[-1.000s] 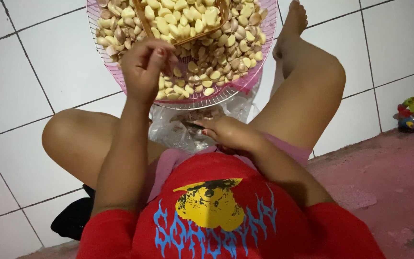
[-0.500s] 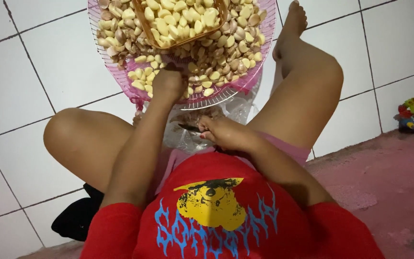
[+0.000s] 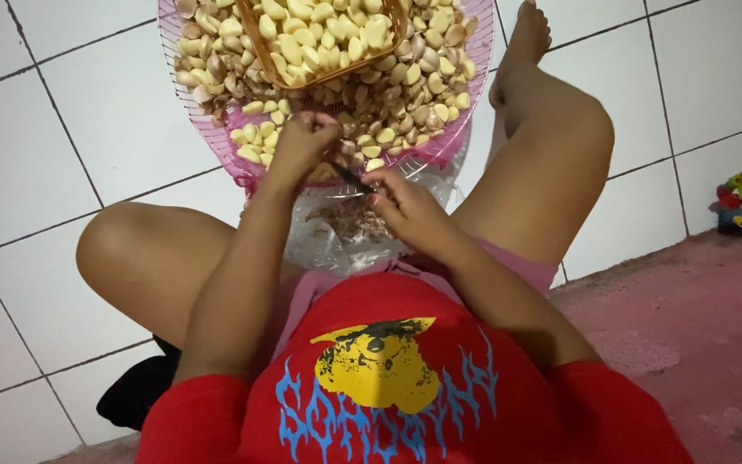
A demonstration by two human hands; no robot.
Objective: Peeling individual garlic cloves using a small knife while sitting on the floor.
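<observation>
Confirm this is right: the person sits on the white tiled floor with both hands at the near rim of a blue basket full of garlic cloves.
Not quite: the basket is pink, not blue, as the head view shows. The rest holds: both the left hand and the right hand are at its near rim, garlic cloves fill it, and the floor is white tile.
</observation>
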